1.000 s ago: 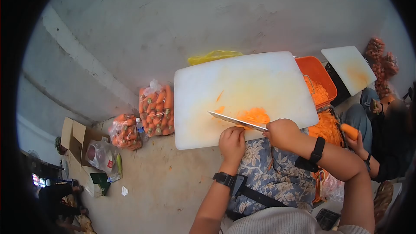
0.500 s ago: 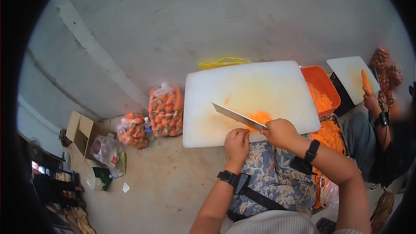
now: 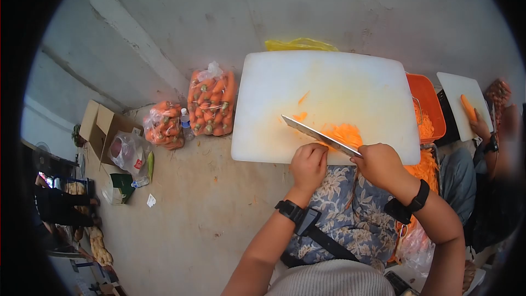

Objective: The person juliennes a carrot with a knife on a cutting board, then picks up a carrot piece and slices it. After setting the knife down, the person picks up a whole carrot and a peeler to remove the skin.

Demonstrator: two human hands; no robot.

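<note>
A large white cutting board (image 3: 329, 85) lies in front of me, stained faintly orange. My right hand (image 3: 378, 164) is closed round the handle of a broad-bladed kitchen knife (image 3: 313, 131), whose blade slants up to the left over the board. Just left of the blade, at the near edge, my left hand (image 3: 308, 167) rests with curled fingers; whatever they press on is hidden. Shredded carrot (image 3: 344, 132) is heaped behind the blade, and a few loose shreds (image 3: 299, 116) lie near its tip.
Right of the board stands an orange bin (image 3: 427, 109) with shredded carrot. Bagged carrots (image 3: 211, 104) and a water bottle (image 3: 185, 119) are on the left, beyond them a cardboard box (image 3: 104, 129). At far right another person's hand (image 3: 481, 126) holds a carrot on a smaller board (image 3: 460, 90).
My view has shifted, so the board appears higher. The knife remains in my right hand beside my curled left hand. More shredded carrot shows behind the blade and near its tip.
</note>
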